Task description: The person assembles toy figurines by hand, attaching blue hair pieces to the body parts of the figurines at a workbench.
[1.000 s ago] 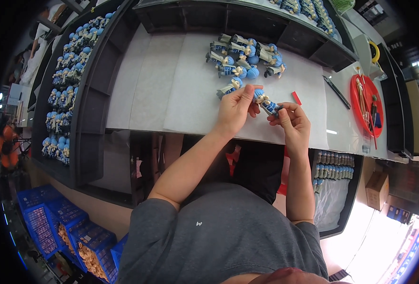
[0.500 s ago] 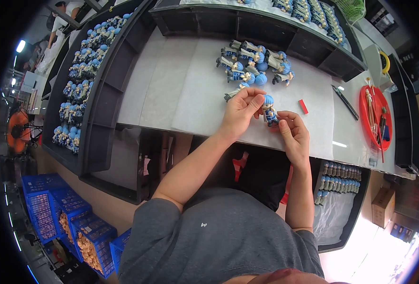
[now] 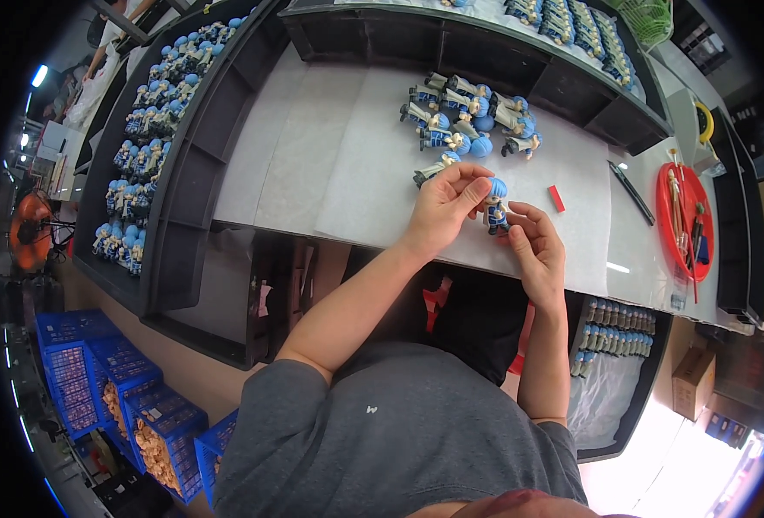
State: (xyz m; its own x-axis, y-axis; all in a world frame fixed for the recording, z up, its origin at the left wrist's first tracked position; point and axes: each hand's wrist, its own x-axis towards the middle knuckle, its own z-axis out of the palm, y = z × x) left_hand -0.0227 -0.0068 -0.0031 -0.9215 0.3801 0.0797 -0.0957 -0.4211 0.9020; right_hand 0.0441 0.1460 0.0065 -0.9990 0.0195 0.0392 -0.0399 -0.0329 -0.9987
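Observation:
A small blue-haired figurine (image 3: 498,209) is held upright between my hands, over the near part of the white-covered table. My left hand (image 3: 448,210) pinches it at the head with thumb and fingers. At its feet are the thumb and curled fingers of my right hand (image 3: 537,252), gripping low on its side. Just behind my left hand lies another figurine (image 3: 429,174). Beyond that, a loose pile of similar figurines (image 3: 458,108) rests on the white sheet. To the right of my hands is a small red block (image 3: 556,198).
Black trays of figurines stand at the left (image 3: 168,186) and along the back (image 3: 477,59); another tray (image 3: 628,414) sits low at right. A dark pen-like tool (image 3: 631,192) lies near a red dish (image 3: 665,211) of brushes. Blue crates (image 3: 170,436) stand lower left.
The figurine has turned a little in my fingers, and its head now tips slightly away from my left thumb. Both hands keep nearly the same place. The whole view has shifted slightly.

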